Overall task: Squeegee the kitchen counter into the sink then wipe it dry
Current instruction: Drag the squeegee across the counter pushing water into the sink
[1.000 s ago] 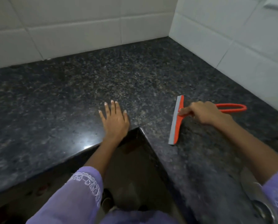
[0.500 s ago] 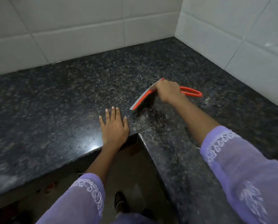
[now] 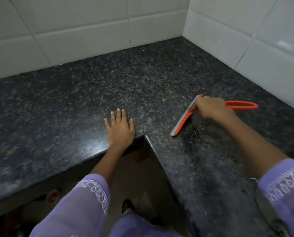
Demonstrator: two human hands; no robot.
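Hand squeegees granite counter.

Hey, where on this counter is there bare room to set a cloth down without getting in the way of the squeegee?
The counter is bare from the tiled wall down to its front edge, left of the left hand. The back corner between both walls is bare too. It is crowded on the right run, where the right hand holds the squeegee, with the sink rim nearer.
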